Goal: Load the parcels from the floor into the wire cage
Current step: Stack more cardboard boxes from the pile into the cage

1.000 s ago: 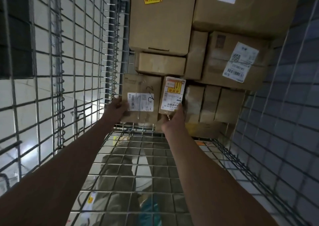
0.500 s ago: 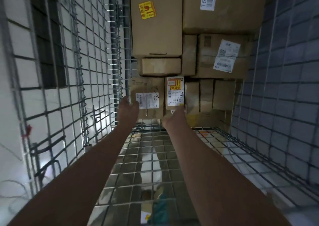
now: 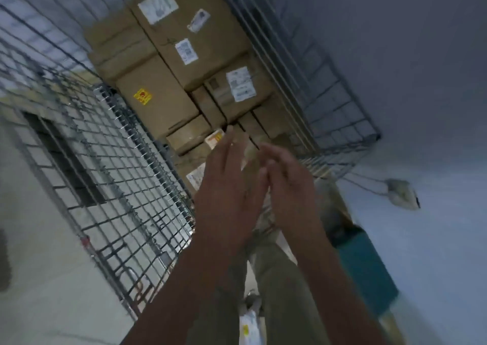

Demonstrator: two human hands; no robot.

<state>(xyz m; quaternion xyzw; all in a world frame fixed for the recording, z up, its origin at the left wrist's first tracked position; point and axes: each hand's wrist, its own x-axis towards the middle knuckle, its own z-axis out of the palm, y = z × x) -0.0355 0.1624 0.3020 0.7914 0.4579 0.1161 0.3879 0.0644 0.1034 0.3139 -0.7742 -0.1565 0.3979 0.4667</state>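
Parcels point(image 3: 168, 62) stacked against wire cage point(image 3: 110, 176) back, beyond left hand point(image 3: 226, 186) and right hand point(image 3: 292, 186), both spread, empty.

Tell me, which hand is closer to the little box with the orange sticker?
Left. The left hand has its fingertips right beside the small box with the orange label. The right hand is farther off to its right. Both hands are empty.
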